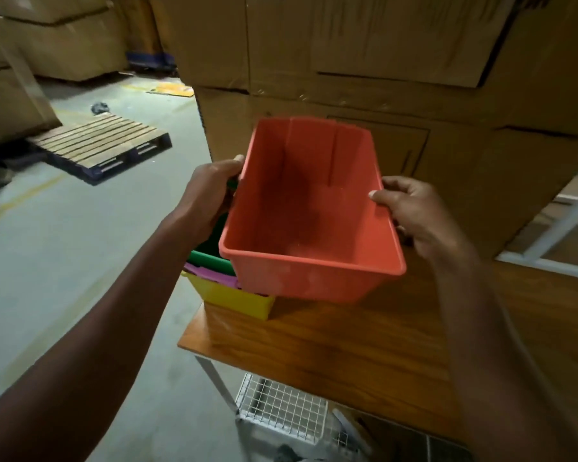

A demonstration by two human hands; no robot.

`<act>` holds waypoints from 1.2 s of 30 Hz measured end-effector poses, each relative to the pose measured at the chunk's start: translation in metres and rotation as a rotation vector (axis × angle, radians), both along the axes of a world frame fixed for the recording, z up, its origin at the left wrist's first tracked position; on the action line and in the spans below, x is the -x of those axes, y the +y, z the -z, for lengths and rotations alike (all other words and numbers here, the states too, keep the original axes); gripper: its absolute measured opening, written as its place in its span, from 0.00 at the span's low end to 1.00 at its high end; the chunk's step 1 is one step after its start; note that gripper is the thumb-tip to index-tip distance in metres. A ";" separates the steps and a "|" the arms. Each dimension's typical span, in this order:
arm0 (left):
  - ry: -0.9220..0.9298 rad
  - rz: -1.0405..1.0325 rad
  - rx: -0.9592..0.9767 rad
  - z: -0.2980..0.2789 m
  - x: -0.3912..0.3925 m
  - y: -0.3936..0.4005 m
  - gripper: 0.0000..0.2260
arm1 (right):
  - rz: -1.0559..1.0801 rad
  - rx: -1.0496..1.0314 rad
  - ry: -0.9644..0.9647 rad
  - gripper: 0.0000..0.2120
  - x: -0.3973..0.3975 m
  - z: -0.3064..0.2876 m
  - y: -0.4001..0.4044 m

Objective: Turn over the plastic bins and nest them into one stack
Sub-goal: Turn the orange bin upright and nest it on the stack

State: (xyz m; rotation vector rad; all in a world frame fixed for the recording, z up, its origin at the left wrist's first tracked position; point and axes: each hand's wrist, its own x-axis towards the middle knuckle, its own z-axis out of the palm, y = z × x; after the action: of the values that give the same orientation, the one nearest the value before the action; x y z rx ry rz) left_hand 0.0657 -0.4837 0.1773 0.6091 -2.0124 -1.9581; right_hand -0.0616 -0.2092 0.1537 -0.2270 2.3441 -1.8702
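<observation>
Two bare forearms are reaching up from the lower corners of the frame toward an orange rectangular plastic bin (311,215) at centre. The left hand (211,195) is gripping the bin's left rim, its thumb lying over the edge while its fingers are hiding behind the wall. The right hand (417,215) is holding the right rim, thumb resting inside the lip and fingers curling around the outside. The orange bin is facing open side up, tilting slightly toward the camera, and is holding nothing.

Just below and left of it, a nested stack is sitting at the left edge of a wooden table (347,345): a green plastic bin (211,258) inside a purple plastic bin (211,276) inside a yellow plastic bin (237,300). The orange bin is covering most of the stack, so whether its base is touching the stack is hard to tell.

Large cardboard boxes (364,61) are filling the upper right. A wooden pallet (104,145) is lying on the concrete floor at upper left. A white wire-mesh rack (281,411) is showing under the table, cut off at the bottom edge.
</observation>
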 end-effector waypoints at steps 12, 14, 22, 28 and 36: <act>0.296 -0.097 0.950 -0.039 0.084 -0.083 0.15 | 0.006 -0.129 0.152 0.10 0.036 -0.027 -0.069; 0.414 0.111 1.157 -0.059 0.103 -0.081 0.17 | -0.014 -0.176 0.183 0.09 0.039 -0.034 -0.078; 0.469 0.775 1.642 -0.083 0.150 -0.073 0.21 | -0.018 -0.367 0.256 0.08 0.029 -0.069 -0.126; 0.423 0.783 1.609 -0.090 0.157 -0.099 0.17 | -0.029 -0.517 0.272 0.09 0.017 -0.095 -0.160; 0.395 0.804 1.496 -0.099 0.153 -0.145 0.14 | 0.274 -0.628 0.464 0.10 0.004 -0.104 -0.194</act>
State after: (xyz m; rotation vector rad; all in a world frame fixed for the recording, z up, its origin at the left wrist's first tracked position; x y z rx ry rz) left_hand -0.0876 -0.6285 0.2767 -0.9276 -2.7722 -0.1842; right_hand -0.0651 -0.4034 0.2576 -0.3011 3.2841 -1.1435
